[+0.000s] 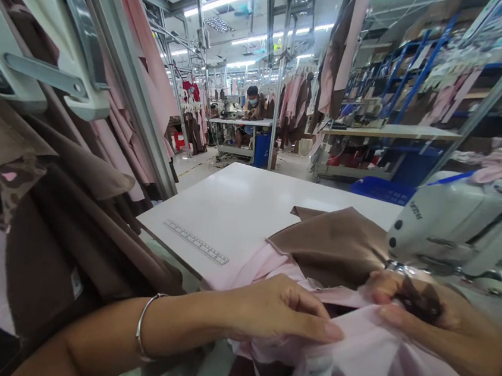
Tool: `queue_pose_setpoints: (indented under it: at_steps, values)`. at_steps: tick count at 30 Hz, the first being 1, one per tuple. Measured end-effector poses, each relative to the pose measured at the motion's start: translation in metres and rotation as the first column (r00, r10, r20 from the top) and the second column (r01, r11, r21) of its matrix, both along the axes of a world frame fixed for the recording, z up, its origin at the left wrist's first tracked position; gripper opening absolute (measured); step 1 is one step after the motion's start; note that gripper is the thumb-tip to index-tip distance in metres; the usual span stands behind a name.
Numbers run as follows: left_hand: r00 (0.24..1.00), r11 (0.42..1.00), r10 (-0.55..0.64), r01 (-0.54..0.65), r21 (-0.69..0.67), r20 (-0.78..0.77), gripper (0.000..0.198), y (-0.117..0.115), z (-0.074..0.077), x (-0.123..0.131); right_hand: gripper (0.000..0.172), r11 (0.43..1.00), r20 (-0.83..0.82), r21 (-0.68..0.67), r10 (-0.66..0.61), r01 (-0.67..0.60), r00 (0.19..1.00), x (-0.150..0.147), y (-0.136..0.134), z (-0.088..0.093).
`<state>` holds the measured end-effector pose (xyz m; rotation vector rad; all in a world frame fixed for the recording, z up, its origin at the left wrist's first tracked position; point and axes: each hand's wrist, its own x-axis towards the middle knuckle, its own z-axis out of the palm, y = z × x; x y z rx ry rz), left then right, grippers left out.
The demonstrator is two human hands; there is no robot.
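Observation:
Pink fabric with a small white label lies across the front edge of the table, joined or overlapping with brown fabric. My left hand, a silver bangle on its wrist, pinches the pink fabric between thumb and fingers. My right hand grips the same pink fabric near the sewing machine; something dark lies across its fingers, too blurred to name. Both hands are closed and a short way apart. The machine's needle area is partly hidden behind my right hand.
The white table has ruler markings near its left edge. Brown and pink garment pieces hang from white clamps at the left, beside a metal post. Farther back, a person sits at another machine.

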<state>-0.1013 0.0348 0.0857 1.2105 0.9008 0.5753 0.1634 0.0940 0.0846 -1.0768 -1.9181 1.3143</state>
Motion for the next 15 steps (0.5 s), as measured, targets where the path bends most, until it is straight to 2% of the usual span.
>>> queue_pose_setpoints:
  at_steps: [3,6,12,14,15]
  values:
    - [0.998,0.999,-0.049,0.049,-0.007,0.030,0.045,-0.003,-0.005,-0.008,0.049,0.997,0.009,0.056,0.043,-0.043,0.999,0.009,0.009,-0.010]
    - [0.997,0.997,-0.057,0.058,-0.043,0.043,0.041,-0.006,-0.005,-0.016,0.050,0.996,0.014,0.085,0.006,-0.008,1.000,0.015,0.012,-0.015]
    - [0.998,0.996,-0.069,0.069,-0.061,0.005,0.040,-0.009,0.000,-0.020,0.050,0.997,0.026,0.074,-0.016,0.014,1.000,0.018,0.011,-0.012]
    - [0.997,0.997,-0.077,0.077,-0.022,-0.024,0.038,-0.010,0.000,-0.020,0.053,0.991,0.059,0.136,-0.015,0.007,0.998,0.022,0.010,-0.016]
    - [0.996,0.998,-0.052,0.055,0.042,-0.067,0.035,-0.011,-0.002,-0.020,0.054,0.983,0.080,0.185,-0.037,0.022,0.996,0.025,0.007,-0.021]
